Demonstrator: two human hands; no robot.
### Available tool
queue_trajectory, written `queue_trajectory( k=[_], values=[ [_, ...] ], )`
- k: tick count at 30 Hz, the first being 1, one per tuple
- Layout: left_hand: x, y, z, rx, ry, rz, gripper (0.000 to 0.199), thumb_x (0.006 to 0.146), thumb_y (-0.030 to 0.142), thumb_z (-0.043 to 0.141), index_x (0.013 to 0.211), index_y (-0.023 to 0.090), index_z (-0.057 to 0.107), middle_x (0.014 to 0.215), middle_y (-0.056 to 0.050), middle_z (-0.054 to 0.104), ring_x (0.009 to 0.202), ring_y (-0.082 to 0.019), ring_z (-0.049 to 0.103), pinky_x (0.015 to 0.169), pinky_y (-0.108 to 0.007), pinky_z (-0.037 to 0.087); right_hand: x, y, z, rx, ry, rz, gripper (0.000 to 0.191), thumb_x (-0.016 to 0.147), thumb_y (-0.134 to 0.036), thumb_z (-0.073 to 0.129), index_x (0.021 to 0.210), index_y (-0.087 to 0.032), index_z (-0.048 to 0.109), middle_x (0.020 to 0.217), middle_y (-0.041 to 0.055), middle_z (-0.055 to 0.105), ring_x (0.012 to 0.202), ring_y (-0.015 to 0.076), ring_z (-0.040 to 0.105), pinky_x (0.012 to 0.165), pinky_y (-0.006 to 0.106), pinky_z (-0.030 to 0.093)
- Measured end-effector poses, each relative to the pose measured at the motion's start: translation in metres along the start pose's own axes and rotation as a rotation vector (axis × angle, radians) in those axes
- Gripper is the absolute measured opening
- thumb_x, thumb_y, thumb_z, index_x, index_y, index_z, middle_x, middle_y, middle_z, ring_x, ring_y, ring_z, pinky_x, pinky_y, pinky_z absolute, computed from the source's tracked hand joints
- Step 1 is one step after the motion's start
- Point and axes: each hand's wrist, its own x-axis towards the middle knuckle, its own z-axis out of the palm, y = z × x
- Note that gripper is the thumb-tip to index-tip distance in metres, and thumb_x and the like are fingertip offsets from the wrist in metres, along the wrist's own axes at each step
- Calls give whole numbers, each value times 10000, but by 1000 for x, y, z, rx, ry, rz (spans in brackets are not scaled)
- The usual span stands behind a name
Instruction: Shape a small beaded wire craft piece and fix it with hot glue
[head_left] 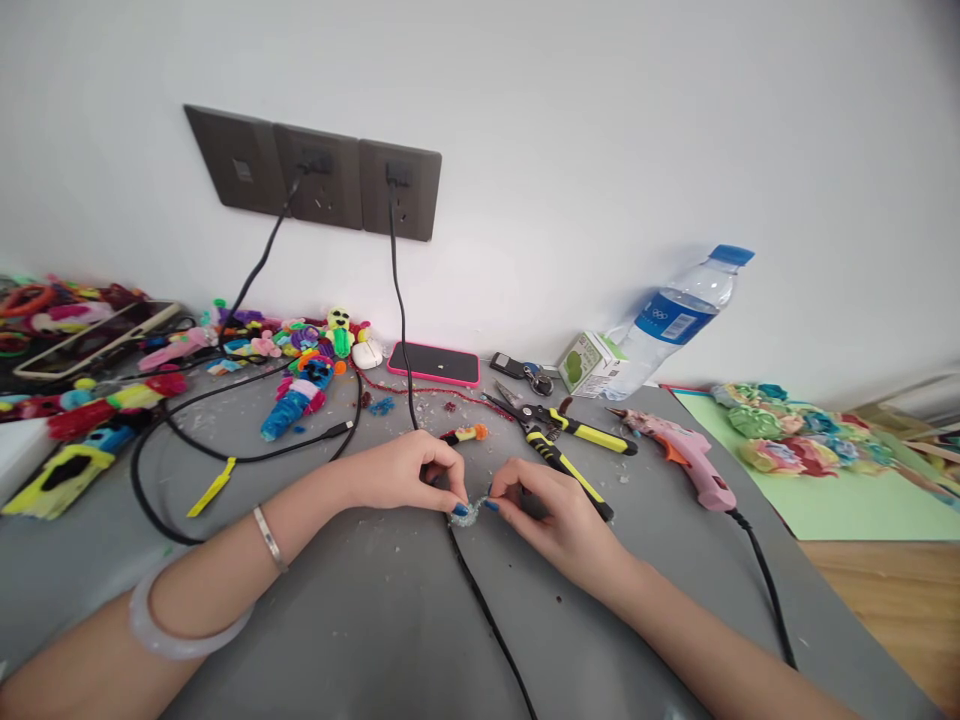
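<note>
Thumb and fingers of my left hand [420,472] pinch one side of a small silvery pipe cleaner [466,517], which looks curled. The opposite end is pinched by my right hand [551,505], close beside the left. The fingertips cover part of it, so its full shape is hidden. A black cable [487,610] passes under my hands. Just behind them lies a small orange-and-black pipe cleaner piece [471,433]. Yellow-and-black pliers [570,445] lie with jaws apart beyond my right hand.
A pink glue gun [682,450] rests at right, near a water bottle [667,325] and a green-white carton [592,364]. Behind are a pink-edged phone [433,364] and keys [523,370]. Colourful pipe cleaner figures [300,390] and looped cable fill the left. Green paper [795,500] holds crepe flowers.
</note>
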Motion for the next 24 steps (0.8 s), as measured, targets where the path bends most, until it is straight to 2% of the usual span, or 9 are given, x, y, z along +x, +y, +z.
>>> queue_trajectory(
  k=[8, 16, 24],
  values=[
    [0, -3, -1, -15, -5, -4, 121, 792, 269, 697, 766, 151, 705, 781, -39, 714, 688, -129, 531, 608, -235, 363, -1, 0, 0, 4, 17, -11, 108, 901, -115, 521, 852, -210, 538, 703, -2, 585, 594, 119, 523, 530, 216, 402],
    [1, -4, -3, -111, -17, -18, 165, 793, 297, 708, 783, 132, 707, 812, -66, 740, 720, -147, 600, 632, -245, 380, -2, 2, 1, -24, 96, -72, 91, 918, -135, 520, 875, -214, 530, 753, 14, 620, 622, 126, 553, 571, 232, 440],
    [1, -4, -3, -118, -16, -8, 127, 782, 262, 717, 778, 135, 710, 812, -60, 748, 723, -142, 613, 634, -239, 385, -3, 2, 1, -30, 85, -55, 74, 935, -181, 525, 869, -213, 539, 725, 16, 614, 605, 129, 552, 557, 237, 439]
  ],
)
